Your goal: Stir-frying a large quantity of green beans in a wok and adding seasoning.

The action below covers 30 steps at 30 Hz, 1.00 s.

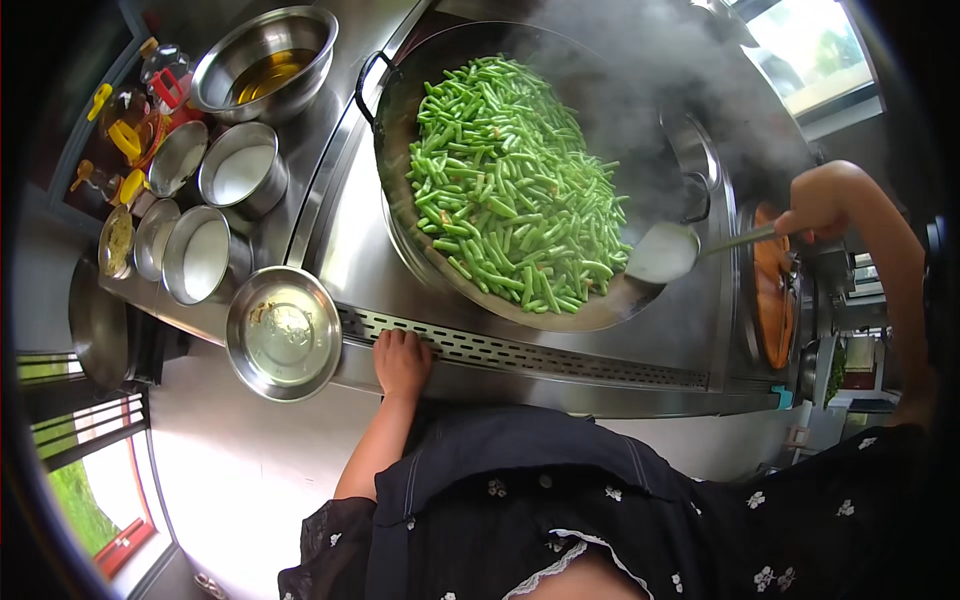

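Chopped green beans are heaped in a large wok, and steam rises over its far right side. My right hand is shut on the handle of a metal wok spatula. The spatula's broad blade rests at the wok's right rim, beside the beans. My left hand lies on the front edge of the stainless steel stove, its fingers over a slotted drain strip. Whether those fingers grip the edge is unclear. Left of this hand sits a shallow metal bowl with some liquid and bits in it.
A steel basin of oil stands at the back left. Near it are several metal seasoning pots, some with white contents, and bottles with coloured caps. An orange-brown round object lies right of the wok.
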{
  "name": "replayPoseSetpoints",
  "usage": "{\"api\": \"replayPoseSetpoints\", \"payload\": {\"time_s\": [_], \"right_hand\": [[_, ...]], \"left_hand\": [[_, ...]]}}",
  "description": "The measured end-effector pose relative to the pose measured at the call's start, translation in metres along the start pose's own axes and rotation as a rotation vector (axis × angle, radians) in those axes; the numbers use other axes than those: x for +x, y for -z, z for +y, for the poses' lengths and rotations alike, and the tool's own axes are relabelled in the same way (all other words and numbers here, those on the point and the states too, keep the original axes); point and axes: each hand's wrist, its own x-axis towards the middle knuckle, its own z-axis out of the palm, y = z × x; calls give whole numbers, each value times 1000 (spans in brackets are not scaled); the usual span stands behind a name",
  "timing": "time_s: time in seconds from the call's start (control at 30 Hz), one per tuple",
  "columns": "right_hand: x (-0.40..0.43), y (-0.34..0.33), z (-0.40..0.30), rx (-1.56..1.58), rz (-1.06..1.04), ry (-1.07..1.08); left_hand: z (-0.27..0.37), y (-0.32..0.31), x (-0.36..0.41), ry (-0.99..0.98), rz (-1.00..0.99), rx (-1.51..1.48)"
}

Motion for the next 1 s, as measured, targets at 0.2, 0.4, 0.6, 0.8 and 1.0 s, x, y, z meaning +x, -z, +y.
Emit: {"api": "replayPoseSetpoints", "payload": {"time_s": [0.2, 0.4, 0.6, 0.8, 1.0], "right_hand": [[83, -60, -82, 437, -22, 306], [150, -80, -163, 1065, -4, 524], [139, -93, -131, 1688, -390, 780], [138, -170, -112, 2317, -1095, 1033], [108, -246, -130, 2597, -1494, 1540]], "left_hand": [[2, 7, 4, 64, -28, -3], [7, 11, 5, 40, -62, 36], [4, 7, 1, 32, -86, 70], [0, -2, 0, 19, -56, 85], [2, 3, 5, -2, -45, 75]]}}
